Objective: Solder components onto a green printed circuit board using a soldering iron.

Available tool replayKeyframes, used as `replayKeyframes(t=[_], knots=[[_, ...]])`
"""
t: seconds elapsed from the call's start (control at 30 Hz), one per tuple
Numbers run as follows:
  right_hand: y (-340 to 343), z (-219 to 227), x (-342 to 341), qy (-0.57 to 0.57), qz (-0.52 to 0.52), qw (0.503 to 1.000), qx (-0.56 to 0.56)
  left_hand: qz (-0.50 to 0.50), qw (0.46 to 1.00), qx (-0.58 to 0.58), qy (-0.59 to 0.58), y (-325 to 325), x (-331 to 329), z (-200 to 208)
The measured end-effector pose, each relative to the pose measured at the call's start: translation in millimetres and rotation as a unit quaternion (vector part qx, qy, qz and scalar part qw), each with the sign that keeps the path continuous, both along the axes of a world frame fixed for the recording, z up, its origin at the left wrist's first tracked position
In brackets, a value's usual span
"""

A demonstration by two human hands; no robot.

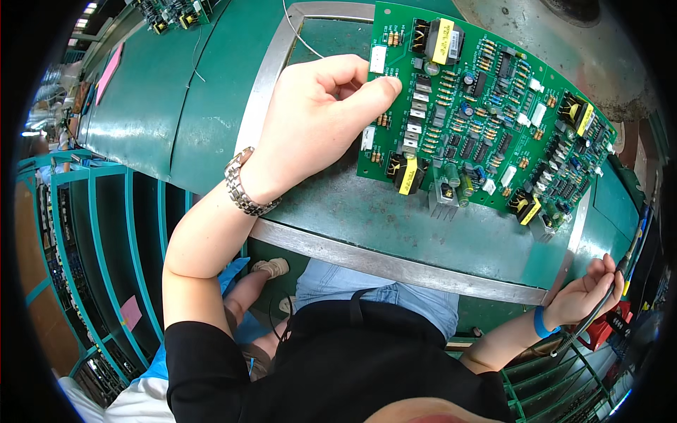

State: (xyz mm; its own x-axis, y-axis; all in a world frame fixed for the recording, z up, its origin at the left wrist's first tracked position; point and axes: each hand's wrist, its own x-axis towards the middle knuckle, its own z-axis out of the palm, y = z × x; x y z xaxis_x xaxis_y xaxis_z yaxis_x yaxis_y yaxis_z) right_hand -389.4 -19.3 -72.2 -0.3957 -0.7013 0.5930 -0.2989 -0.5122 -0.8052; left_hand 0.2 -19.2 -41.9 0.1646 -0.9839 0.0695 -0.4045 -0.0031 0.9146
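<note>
My left hand (324, 116) pinches the left edge of a large green circuit board (451, 92), thumb on top and fingers curled at the edge. The board is packed with resistors, chips, white connectors and yellow-labelled transformers (443, 42). It is held above a green work surface, component side facing me. Low at the right, away from the board, my right hand (585, 292) is closed around a slim black corded tool (605, 299) that looks like a soldering iron. Its tip cannot be made out clearly near the picture's dark rim.
A metal-edged frame (395, 259) borders the green work surface (296, 211). More populated boards (169, 13) lie at the far left, near a pink slip (109, 72). Teal racks (99, 240) stand at left. A red object (598, 331) sits beside my right hand. Another person's leg (243, 299) shows below.
</note>
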Motion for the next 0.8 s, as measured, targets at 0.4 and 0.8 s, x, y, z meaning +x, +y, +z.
replayKeyframes(t=[0.4,0.8], knots=[[-0.7,0.6,1.8,0.005,0.0,1.0,0.001,-0.044,0.998,0.025,0.041,2.8,6.6,2.0],[-0.9,-1.6,-1.1,0.008,-0.003,1.0,-0.001,-0.093,0.992,0.04,0.072,5.6,11.0,0.0]])
